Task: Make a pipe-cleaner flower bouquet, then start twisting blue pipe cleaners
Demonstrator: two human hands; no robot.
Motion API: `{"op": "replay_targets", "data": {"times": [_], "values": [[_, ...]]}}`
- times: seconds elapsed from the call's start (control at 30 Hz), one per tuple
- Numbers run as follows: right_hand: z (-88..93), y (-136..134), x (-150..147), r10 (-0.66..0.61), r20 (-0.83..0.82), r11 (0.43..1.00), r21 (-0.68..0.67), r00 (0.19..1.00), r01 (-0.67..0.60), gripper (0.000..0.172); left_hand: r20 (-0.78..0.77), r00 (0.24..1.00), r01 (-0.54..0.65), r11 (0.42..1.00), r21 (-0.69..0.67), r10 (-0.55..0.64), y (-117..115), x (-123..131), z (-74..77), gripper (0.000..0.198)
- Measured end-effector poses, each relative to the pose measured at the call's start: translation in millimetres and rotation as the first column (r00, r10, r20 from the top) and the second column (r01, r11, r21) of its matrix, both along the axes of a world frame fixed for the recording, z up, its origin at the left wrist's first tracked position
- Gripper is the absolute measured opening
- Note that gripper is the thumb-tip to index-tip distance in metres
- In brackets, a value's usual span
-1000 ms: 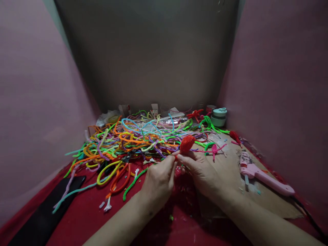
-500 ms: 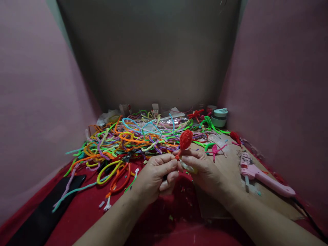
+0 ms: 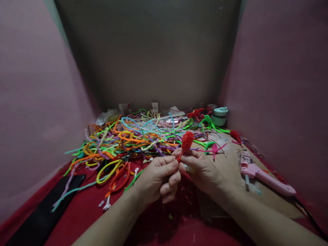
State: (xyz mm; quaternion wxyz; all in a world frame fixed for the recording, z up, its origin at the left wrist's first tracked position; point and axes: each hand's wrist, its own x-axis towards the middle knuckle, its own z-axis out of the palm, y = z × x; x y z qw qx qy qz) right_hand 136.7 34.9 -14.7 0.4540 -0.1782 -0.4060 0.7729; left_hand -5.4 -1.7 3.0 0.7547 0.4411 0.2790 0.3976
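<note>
Both hands meet at the middle of the red table, pinching the stem of a red pipe-cleaner bud [image 3: 187,140] that stands up above the fingers. My left hand [image 3: 156,177] is closed, thumb and forefinger pressed on the stem's lower end. My right hand [image 3: 202,169] is closed on the stem from the right side. Behind the hands lies a big tangle of coloured pipe cleaners [image 3: 128,138].
A pink glue gun [image 3: 258,174] lies on brown cardboard [image 3: 230,164] at the right. A mint lidded jar [image 3: 219,116] stands at the back right. A black phone [image 3: 48,208] lies at the front left. Pink walls close both sides.
My left hand has turned palm-up and curled its fingers under the stem. The red bud has tilted more upright and shifted slightly.
</note>
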Motion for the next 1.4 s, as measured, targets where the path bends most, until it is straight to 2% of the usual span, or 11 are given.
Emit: {"op": "replay_targets", "data": {"times": [0.1,0.2,0.3,0.4,0.53,0.67,0.77,0.87,1.07,1.23,1.4], "values": [[-0.1,0,-1,-0.046,0.003,0.999,0.001,0.999,0.046,0.011,-0.369,0.886,-0.179,0.941,0.285,0.281,-4,5,4.4,0.020],[-0.1,-1,-1,-0.094,0.015,0.996,-0.004,0.995,0.094,0.008,-0.513,0.616,-0.182,0.741,0.646,0.598,-7,8,-0.2,0.018],[0.5,-1,-2,-0.139,0.022,0.990,-0.035,0.990,0.139,0.008,-0.475,0.406,-0.033,0.532,0.846,0.781,-7,8,-10.3,0.016],[1.4,-2,-3,-0.142,0.005,0.990,-0.023,0.990,0.142,0.010,-0.419,0.357,0.086,0.418,0.905,0.835,-6,6,-16.8,0.018],[1.2,-3,-4,-0.133,0.009,0.990,0.038,0.991,0.133,0.013,-0.331,0.405,0.072,0.331,0.941,0.852,-5,4,-16.2,0.021],[1.1,-3,-1,-0.163,0.064,0.981,0.116,0.984,0.155,0.014,-0.398,0.466,-0.169,0.521,0.837,0.790,-3,7,-10.1,0.014],[3.6,-4,0,-0.144,0.098,0.979,0.159,0.985,0.127,0.018,-0.403,0.658,-0.370,0.740,0.562,0.636,-3,9,-3.4,0.022],[6.1,-4,0,-0.100,0.086,0.989,0.121,0.991,0.090,0.017,-0.300,0.832,-0.398,0.879,0.263,0.467,-4,10,3.4,0.023],[-3.3,3,-2,-0.018,-0.035,1.000,-0.022,0.999,0.017,0.010,-0.009,0.974,-0.225,0.974,-0.035,0.225,-3,5,4.0,0.015],[-12.9,7,-1,0.079,-0.096,0.993,-0.076,0.992,-0.087,0.012,0.237,0.969,-0.040,0.993,-0.108,0.065,3,3,-7.9,0.015],[-9.8,6,-1,0.038,-0.075,0.998,-0.050,0.996,-0.042,0.010,0.143,0.988,-0.053,0.996,-0.076,0.064,3,5,-4.3,0.016]]}}
